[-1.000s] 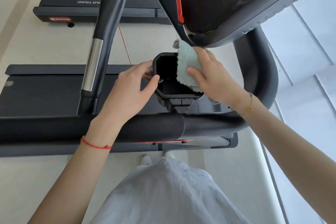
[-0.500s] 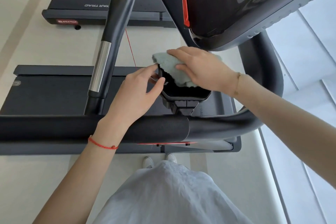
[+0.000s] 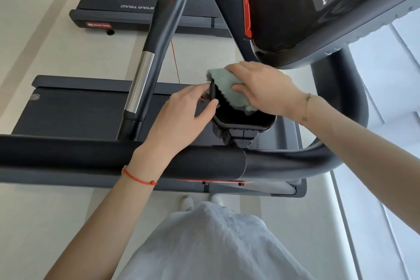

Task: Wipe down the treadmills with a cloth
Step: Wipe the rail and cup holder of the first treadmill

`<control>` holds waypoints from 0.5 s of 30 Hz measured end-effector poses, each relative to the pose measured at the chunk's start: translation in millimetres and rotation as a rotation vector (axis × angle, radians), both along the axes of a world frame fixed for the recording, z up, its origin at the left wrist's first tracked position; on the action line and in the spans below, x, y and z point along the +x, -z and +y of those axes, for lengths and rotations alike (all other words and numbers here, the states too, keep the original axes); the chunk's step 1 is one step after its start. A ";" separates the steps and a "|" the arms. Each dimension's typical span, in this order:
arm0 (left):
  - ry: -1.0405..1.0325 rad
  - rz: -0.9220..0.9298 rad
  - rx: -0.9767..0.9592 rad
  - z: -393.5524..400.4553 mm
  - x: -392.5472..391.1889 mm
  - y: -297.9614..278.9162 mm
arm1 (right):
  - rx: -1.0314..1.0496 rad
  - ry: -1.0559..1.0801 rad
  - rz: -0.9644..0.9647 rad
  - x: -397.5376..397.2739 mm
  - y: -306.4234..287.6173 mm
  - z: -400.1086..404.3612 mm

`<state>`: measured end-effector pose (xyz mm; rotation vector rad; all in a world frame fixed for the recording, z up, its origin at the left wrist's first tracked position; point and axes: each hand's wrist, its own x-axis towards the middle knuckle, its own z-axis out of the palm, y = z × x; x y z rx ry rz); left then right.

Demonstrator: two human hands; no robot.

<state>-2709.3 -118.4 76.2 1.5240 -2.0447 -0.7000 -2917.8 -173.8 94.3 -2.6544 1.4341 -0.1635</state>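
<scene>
Below the console, the pale green fleecy cloth point(image 3: 229, 88) is pressed over the black plastic cup holder's point(image 3: 244, 124) rim by the right hand point(image 3: 261, 87), fingers curled on it. The left hand point(image 3: 181, 116) pinches the rim. Being soft and light, the cloth is best bunched centrally.

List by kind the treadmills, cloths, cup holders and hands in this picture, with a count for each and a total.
Treadmills: 2, near and far
Cloths: 1
Cup holders: 1
Hands: 2, left hand and right hand
Total: 6
</scene>
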 end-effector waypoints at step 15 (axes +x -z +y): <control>0.006 0.032 -0.007 0.0 0.0 1.1 | 0.054 0.088 -0.055 -7.7 1.8 1.1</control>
